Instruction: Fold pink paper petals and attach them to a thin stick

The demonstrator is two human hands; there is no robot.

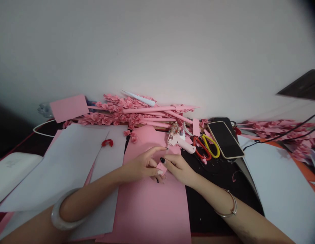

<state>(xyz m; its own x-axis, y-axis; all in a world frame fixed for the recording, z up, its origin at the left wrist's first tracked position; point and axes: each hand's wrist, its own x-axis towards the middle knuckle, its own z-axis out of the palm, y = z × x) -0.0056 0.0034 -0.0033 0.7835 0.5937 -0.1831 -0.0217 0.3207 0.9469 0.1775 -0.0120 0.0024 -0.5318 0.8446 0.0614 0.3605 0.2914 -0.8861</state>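
A small folded piece of pink paper [161,168] is pinched between my two hands, above a large pink sheet [152,210]. My left hand [147,165] grips its left side with the thumb on top, while the index finger stretches out towards the glue gun. On the other side, my right hand [179,167] has its thumb and fingers closed on the same piece. Just beyond my hands lies a pale pink glue gun [181,143]. Scissors with red handles [201,149] and a yellow-handled pair [211,145] rest to its right.
Pink paper flowers [114,115] and rolled pink paper sticks [149,109] are heaped along the wall. A phone [225,139] lies right of the scissors. White sheets [71,152] cover the left side, with a red curled piece [107,143] on them. Black cables [276,135] cross the right.
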